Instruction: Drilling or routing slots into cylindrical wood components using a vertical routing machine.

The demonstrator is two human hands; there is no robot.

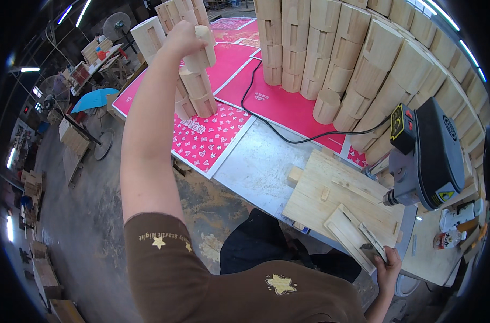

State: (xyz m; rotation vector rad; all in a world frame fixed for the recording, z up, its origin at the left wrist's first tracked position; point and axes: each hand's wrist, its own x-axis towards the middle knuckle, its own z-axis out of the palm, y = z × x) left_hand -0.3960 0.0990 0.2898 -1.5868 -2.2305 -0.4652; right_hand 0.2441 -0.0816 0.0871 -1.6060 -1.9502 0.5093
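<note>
While left hand (181,39) clasps wooden block (203,51), right hand (387,265) on jig (352,237)

— What do we see around us in this room?

— We see a big workshop with a grey concrete floor (78,215), dusty and stained. Long tube lights (75,12) shine on the ceiling at the far left.

— And the furniture?

— Along the left side we see work tables (96,59) crowded with small objects, two standing fans (117,24) and a blue umbrella (94,98). Low piles of wooden pieces (40,266) sit on the floor near the left edge.

— Do we find a window?

— We cannot tell; only bright patches (10,156) appear at the far left.
</note>
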